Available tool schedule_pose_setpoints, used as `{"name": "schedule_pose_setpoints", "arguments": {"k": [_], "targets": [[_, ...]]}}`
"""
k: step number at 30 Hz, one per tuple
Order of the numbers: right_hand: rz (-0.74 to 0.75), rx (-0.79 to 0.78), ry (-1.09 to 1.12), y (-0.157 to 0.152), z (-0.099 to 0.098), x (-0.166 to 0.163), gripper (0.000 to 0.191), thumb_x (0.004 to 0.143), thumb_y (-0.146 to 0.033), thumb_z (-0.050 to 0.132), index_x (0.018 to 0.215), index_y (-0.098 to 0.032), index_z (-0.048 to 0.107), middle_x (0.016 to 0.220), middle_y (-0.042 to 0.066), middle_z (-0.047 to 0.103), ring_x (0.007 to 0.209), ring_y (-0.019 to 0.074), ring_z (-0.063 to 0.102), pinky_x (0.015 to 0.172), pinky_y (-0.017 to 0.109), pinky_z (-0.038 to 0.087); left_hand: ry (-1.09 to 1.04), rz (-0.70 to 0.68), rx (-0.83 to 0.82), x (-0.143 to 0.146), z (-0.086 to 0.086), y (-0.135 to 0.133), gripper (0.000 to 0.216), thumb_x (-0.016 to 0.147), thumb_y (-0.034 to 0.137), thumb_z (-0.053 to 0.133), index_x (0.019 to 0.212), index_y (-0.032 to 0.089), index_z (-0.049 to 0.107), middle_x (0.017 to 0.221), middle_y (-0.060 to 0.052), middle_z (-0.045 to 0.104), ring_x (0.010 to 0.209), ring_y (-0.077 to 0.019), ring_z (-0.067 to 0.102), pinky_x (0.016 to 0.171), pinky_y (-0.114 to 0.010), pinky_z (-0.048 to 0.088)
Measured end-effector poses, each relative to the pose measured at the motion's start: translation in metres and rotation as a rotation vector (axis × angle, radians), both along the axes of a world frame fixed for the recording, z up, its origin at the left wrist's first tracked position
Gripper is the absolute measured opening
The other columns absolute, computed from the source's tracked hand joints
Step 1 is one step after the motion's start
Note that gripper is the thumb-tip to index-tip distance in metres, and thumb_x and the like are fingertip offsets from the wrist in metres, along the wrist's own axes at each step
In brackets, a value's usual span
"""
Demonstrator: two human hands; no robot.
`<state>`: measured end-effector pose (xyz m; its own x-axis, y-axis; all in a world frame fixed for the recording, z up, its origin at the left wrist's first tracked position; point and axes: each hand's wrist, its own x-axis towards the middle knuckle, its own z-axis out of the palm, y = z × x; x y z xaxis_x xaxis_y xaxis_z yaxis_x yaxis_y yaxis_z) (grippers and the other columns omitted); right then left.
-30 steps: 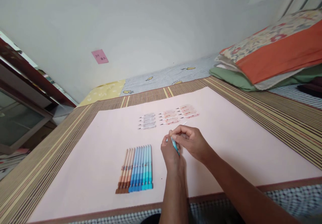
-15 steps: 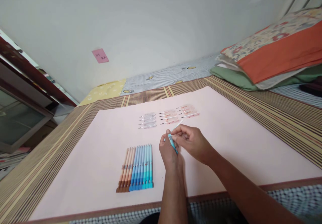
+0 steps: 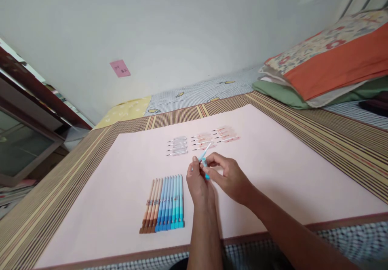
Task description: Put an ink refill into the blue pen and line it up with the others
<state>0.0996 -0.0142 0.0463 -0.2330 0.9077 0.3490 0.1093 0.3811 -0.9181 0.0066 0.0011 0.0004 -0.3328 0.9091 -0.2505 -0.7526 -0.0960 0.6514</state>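
Note:
My left hand (image 3: 197, 181) is closed, its thumb and fingers pinching the light-blue front part of a pen (image 3: 201, 157). A thin white refill (image 3: 207, 148) sticks out of that part, slanting up to the right. Right beside it, my right hand (image 3: 230, 177) holds the turquoise pen barrel (image 3: 205, 164) between thumb and fingers, its open end upward. The two pen parts are apart. To the left of my hands lies a tight row of pens (image 3: 168, 201), brown, blue and turquoise, points away from me.
Beyond my hands, refills in clear grey (image 3: 178, 145) and pinkish wrappings (image 3: 226, 133) lie in groups on a pale pink sheet (image 3: 121, 173). Striped matting (image 3: 100, 148) surrounds the sheet. Folded bedding (image 3: 330, 68) is piled at the right; a pink note (image 3: 120, 68) is on the wall.
The turquoise barrel has passed from my left hand to my right. My left hand now holds the front part with the white refill, and has shifted slightly left.

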Motion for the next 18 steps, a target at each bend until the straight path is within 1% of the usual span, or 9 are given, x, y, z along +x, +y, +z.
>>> {"name": "schedule_pose_setpoints", "arguments": {"k": [2,4,7,10,12,16,18], "targets": [[-0.02,-0.043,0.081,0.004,0.003,0.009,0.011,0.09,-0.03,0.058,0.089,-0.019,0.061,0.082,0.002,0.067,0.078,0.0164,0.063,0.071,0.028,0.048,-0.034,0.002,-0.007,-0.003,0.002,0.001,0.037,0.073,0.041,0.081,0.067,0.016,0.054,0.056,0.004,0.05,0.048,-0.0059,0.045,0.049,-0.019,0.034],[-0.073,-0.066,0.15,0.013,0.0,0.021,0.02,0.091,-0.037,0.059,0.1,-0.019,0.064,0.087,0.003,0.07,0.081,0.0176,0.065,0.073,0.029,0.05,-0.082,-0.028,-0.015,-0.006,0.004,0.002,0.036,0.073,0.041,0.081,0.07,0.015,0.056,0.052,0.006,0.047,0.043,-0.0042,0.039,0.045,-0.018,0.029],[-0.164,-0.121,0.222,0.03,-0.013,0.039,0.031,0.087,-0.044,0.063,0.105,-0.019,0.068,0.091,0.004,0.07,0.083,0.0186,0.066,0.075,0.031,0.052,-0.077,-0.058,-0.016,-0.008,0.008,0.001,0.038,0.07,0.043,0.083,0.073,0.015,0.057,0.049,0.008,0.044,0.041,-0.0035,0.036,0.043,-0.017,0.026],[-0.223,-0.17,0.188,0.041,-0.025,0.051,0.035,0.084,-0.045,0.066,0.106,-0.018,0.071,0.088,0.005,0.07,0.08,0.0188,0.064,0.071,0.032,0.052,0.018,-0.053,-0.008,-0.008,0.01,0.001,0.043,0.064,0.045,0.086,0.069,0.016,0.054,0.048,0.008,0.044,0.04,-0.0033,0.036,0.042,-0.018,0.024],[-0.227,-0.138,0.125,0.044,-0.029,0.055,0.033,0.085,-0.042,0.065,0.106,-0.018,0.072,0.091,0.005,0.071,0.083,0.0193,0.063,0.072,0.032,0.051,0.082,-0.05,-0.003,-0.007,0.01,0.001,0.046,0.062,0.046,0.087,0.068,0.016,0.053,0.047,0.007,0.045,0.04,-0.0031,0.035,0.041,-0.018,0.022],[-0.233,0.012,0.001,0.043,-0.027,0.059,0.022,0.088,-0.032,0.062,0.103,-0.021,0.074,0.104,0.005,0.072,0.098,0.0218,0.064,0.088,0.036,0.047,0.169,-0.049,-0.01,-0.006,0.008,0.001,0.046,0.062,0.048,0.086,0.069,0.016,0.053,0.046,0.007,0.046,0.038,-0.0031,0.034,0.041,-0.018,0.019],[-0.241,0.06,-0.037,0.042,-0.024,0.06,0.02,0.089,-0.029,0.061,0.102,-0.022,0.074,0.105,0.005,0.072,0.101,0.0223,0.064,0.091,0.036,0.046,0.198,-0.054,-0.012,-0.005,0.007,0.001,0.046,0.063,0.049,0.085,0.068,0.016,0.054,0.045,0.007,0.046,0.038,-0.0033,0.034,0.04,-0.018,0.019]]}}
